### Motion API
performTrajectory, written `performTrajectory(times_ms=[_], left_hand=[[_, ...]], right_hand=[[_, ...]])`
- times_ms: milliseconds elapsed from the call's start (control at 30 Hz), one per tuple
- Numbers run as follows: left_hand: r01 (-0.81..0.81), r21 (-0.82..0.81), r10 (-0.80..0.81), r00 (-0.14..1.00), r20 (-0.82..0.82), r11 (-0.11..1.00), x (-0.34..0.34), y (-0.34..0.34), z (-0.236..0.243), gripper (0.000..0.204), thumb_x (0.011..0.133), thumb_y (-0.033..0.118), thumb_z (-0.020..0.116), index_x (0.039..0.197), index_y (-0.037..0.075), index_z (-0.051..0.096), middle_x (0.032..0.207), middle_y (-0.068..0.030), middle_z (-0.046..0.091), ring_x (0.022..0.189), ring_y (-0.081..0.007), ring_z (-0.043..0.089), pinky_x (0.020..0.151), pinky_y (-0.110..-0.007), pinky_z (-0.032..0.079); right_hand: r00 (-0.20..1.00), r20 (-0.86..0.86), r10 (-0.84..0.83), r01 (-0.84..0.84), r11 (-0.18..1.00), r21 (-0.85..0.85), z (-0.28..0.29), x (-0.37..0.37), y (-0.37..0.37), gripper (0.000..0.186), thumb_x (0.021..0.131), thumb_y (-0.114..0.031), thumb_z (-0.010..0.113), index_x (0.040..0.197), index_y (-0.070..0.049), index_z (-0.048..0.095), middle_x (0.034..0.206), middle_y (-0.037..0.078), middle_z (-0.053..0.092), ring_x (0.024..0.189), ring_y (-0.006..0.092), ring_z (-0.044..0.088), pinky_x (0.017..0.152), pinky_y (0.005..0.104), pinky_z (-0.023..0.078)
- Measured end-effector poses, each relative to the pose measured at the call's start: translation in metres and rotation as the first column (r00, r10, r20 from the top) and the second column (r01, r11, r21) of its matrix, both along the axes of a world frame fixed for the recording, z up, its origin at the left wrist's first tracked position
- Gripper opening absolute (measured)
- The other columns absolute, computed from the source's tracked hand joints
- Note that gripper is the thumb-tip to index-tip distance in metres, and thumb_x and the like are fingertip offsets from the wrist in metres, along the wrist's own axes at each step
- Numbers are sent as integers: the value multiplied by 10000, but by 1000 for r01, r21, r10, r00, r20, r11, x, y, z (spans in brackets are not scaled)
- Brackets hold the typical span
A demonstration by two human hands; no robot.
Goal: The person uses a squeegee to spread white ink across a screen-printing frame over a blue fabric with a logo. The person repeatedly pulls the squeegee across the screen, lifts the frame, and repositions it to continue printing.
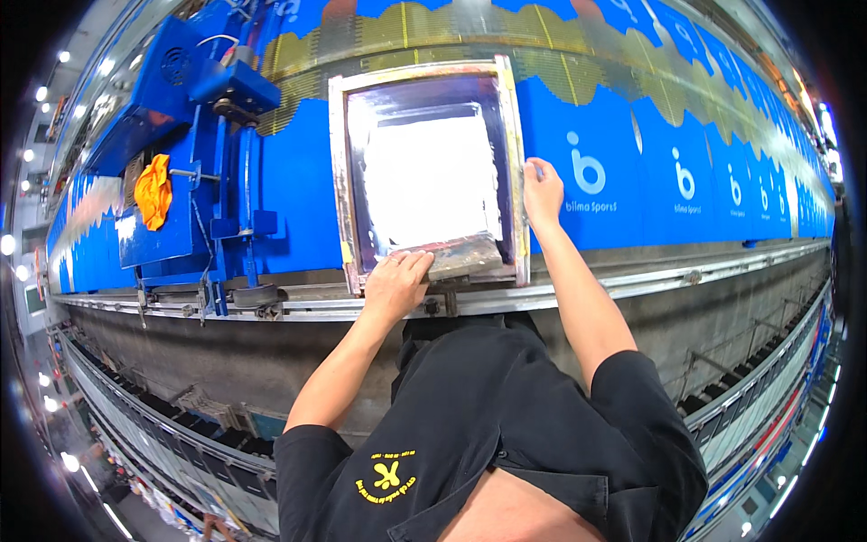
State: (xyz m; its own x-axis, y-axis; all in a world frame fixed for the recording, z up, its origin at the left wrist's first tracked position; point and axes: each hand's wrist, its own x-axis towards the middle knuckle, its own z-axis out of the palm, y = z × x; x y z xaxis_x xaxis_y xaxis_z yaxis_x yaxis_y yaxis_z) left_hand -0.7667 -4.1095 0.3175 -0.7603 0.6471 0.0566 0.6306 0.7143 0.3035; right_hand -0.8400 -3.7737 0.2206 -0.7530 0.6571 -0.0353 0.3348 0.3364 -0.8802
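A rectangular screen-printing frame (337, 163) lies over the blue printed sheet, with white ink (429, 172) spread across its mesh. My left hand (400, 280) grips a metal squeegee (465, 255) that lies along the frame's near end, inside it. My right hand (544, 190) has its fingers curled on the right side of the frame, about halfway up, with the thumb side mostly hidden.
A blue machine carriage (235, 86) on rails stands at the left, with an orange cloth (153, 191) on it. Blue sheets with white logos (643, 154) run along the long table to the right. A metal rail (632, 257) follows the near edge, above a gray floor (677, 334).
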Motion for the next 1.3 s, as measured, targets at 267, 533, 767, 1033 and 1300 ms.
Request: performTrajectory(times_ms=[267, 533, 767, 1033, 1300], left_hand=[[-419, 461, 416, 902, 115, 782, -18, 61, 32, 570, 842, 648, 825, 898, 81, 822, 1301, -160, 686, 1262, -340, 606, 1020, -481, 494], [-593, 485, -182, 497, 849, 642, -27, 125, 33, 714, 1061, 587, 631, 1440, -17, 663, 1554, -174, 574, 1435, -275, 529, 1200, -370, 398], [-383, 657, -403, 559, 725, 650, 36, 164, 123, 650, 1003, 654, 677, 1163, 42, 825, 1483, -184, 592, 1354, -335, 570, 1125, -413, 457], [-289, 567, -309, 609, 730, 771, 90, 113, 170, 829, 922, 795, 654, 1056, -1, 845, 1587, -218, 518, 1424, -417, 522, 1173, -499, 421], [-192, 537, -297, 661, 690, 821, 134, 28, 236, 776, 918, 772, 679, 1015, 18, 841, 1589, -197, 515, 1391, -434, 522, 1162, -503, 418]], right_hand=[[994, -102, -44, 70, 962, 266, 129, 84, 130, 355, 1059, -328, 682, 1233, -28, 758, 1168, 150, 783, 1037, 284, 741, 934, 388, 571], [847, -83, -524, 512, 848, -134, 192, 288, 166, 418, 1071, -298, 658, 1323, 35, 689, 1092, 106, 676, 949, 219, 600, 822, 347, 468], [709, -291, -643, 679, 734, 34, 109, 486, 219, 384, 1023, -410, 720, 1252, -101, 712, 682, -63, 409, 501, 51, 298, 439, 272, 199], [521, 27, -853, 841, 508, -187, 118, 547, 103, 368, 1063, -273, 584, 1315, -44, 726, 1259, 128, 700, 1104, 295, 649, 933, 420, 527], [402, 3, -916, 804, 351, -480, 152, 597, -29, 417, 1058, -298, 607, 1394, -63, 680, 1278, 61, 680, 1076, 207, 642, 891, 347, 520]])
